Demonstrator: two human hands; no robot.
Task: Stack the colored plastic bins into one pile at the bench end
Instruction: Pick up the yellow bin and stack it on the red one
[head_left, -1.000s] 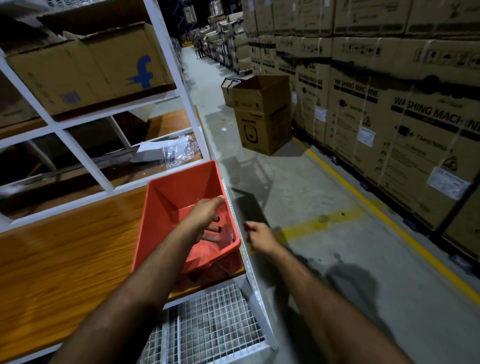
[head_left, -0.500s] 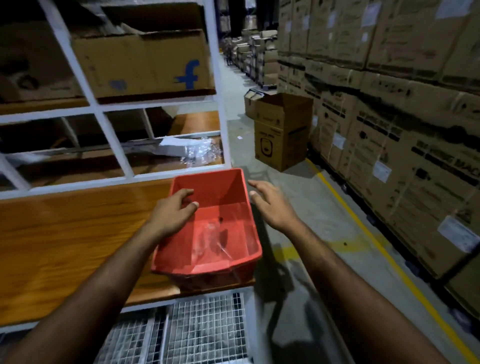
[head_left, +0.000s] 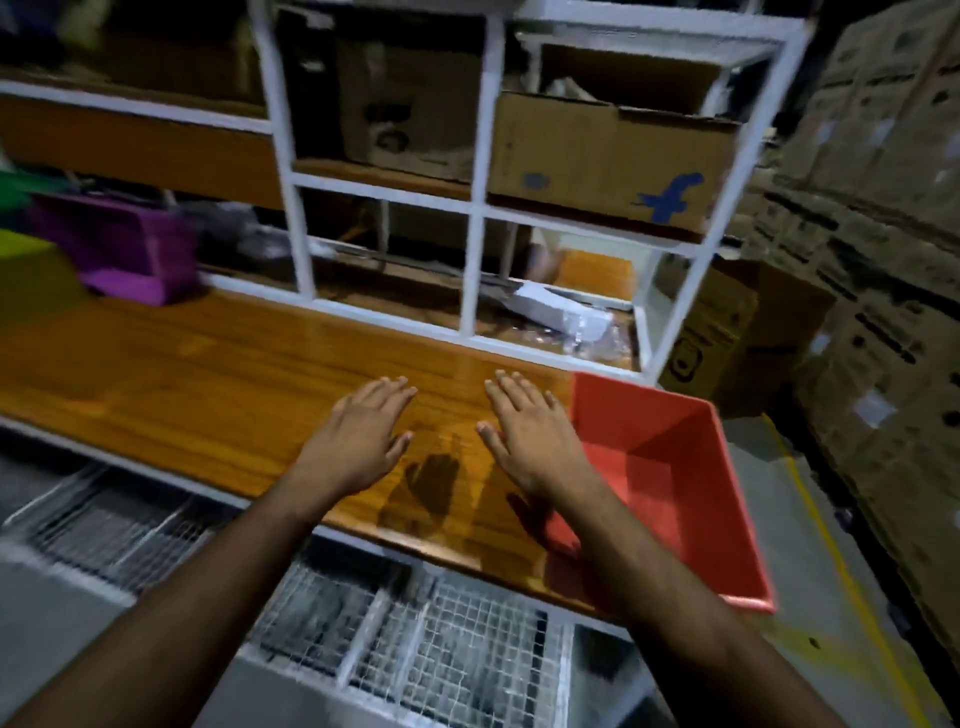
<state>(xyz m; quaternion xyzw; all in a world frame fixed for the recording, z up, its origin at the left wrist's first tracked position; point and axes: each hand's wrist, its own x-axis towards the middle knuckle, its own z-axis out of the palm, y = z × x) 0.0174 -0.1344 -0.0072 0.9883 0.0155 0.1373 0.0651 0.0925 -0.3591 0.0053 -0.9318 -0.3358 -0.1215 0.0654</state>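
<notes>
I take the wooden bench (head_left: 208, 364) as my landmark, since it spans most of the view under the white shelving frame (head_left: 478, 208). At the bench's right end sits the red bin (head_left: 670, 483), mouth up and holding nothing I can see; I judge it the base of the pile. Far along the bench to the left, well apart from the red bin, the purple bin (head_left: 122, 247) rests tilted on the bench top against the back. Beyond it, at the left edge, I see a blur of yellow-green (head_left: 21, 270) and green (head_left: 13, 189) that may be more bins; I cannot tell for sure.

My left hand (head_left: 358, 441) and right hand (head_left: 530, 439) hover over the middle of the bench, both flat, fingers spread, holding nothing. The right hand is just beside the red bin's near wall.

The step in hand, as I judge it, is fetching the next bin. To do it well, I travel left along the bench, take the purple bin by its two long rims, level it, carry it back and lower it squarely into the red bin so the walls nest without wedging.
</notes>
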